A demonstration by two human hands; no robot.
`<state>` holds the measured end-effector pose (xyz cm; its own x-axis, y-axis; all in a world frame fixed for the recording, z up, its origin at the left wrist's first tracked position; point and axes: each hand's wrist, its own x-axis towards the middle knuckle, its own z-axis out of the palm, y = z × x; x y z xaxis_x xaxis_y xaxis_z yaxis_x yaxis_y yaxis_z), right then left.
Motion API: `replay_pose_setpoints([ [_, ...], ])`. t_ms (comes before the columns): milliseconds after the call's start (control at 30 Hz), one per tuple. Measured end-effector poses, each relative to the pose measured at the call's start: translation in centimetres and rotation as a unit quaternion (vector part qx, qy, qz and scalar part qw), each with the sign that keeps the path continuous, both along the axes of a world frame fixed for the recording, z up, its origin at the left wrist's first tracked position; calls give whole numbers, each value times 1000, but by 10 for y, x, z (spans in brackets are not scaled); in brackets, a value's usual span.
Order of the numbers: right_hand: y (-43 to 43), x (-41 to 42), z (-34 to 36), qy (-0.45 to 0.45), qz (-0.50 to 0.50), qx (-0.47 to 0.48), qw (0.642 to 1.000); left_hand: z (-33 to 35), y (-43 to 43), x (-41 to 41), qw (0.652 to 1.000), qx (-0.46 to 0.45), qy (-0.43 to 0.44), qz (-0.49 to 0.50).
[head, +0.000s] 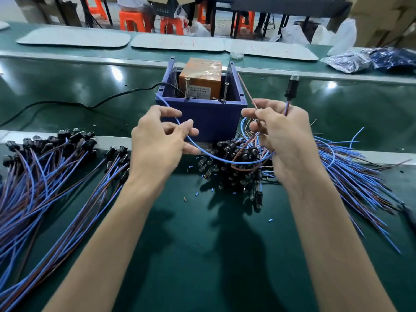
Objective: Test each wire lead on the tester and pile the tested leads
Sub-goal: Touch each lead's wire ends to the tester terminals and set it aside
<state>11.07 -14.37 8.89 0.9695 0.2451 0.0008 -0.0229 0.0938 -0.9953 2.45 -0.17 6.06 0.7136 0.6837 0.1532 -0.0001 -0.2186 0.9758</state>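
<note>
— What are the left fingers [190, 125] doing?
— They are pinching the blue wire [225, 160] of one lead [287, 106], with the left hand [157, 143] hovering just in front of the tester [202, 118].
— And the right?
— The right hand [286, 136] is curling round the same lead. Its fingers [248, 113] are pinching the brown wire [247, 91], and the socket [292, 86] is sticking up beyond the knuckles.
— How are the wires running?
— The blue wire is sagging in a loop between the hands, and its free end is pointing up at the tester's left front corner. The brown wire is slanting up along the right wall. Neither is touching the two screws [186, 88] standing at the front rim.
— And further out?
— A pile [45, 176] of leads is lying on the bench [202, 244] at the left, with its sockets pointing away from the person. A tangled heap [349, 176] is lying at the right, under the right hand. A black cable [90, 105] is trailing left from the tester.
</note>
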Motion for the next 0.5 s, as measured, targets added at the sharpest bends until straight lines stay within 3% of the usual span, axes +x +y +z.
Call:
replay_pose_setpoints([
  [100, 0, 0, -2, 1, 11, -19, 1000, -5, 4, 2, 1000, -6, 7, -2],
  [333, 3, 1, -7, 8, 27, -57, 998, -10, 0, 6, 994, 77, 62, -42],
  [500, 4, 2, -9, 11, 27, -60, 998, -8, -7, 5, 984, 168, 55, -5],
])
